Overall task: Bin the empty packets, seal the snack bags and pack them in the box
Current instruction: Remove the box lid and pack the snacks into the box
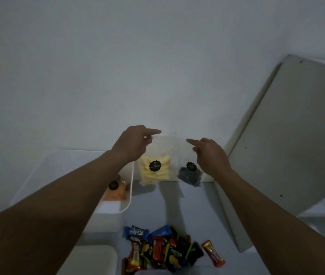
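A clear snack bag of pale yellow chips with a black round sticker hangs upright above the table. My left hand pinches its top left corner, and my right hand holds the top edge on the right, forefinger stretched along it. Behind the right hand stands a second clear bag with dark contents and the same sticker. A white box sits at the left under my left forearm, with a bag of orange snacks inside. A heap of small colourful packets lies near the front edge.
A white lid lies at the front left. One red packet lies apart to the right of the heap. A large tilted white panel leans at the right. A plain wall stands behind the table.
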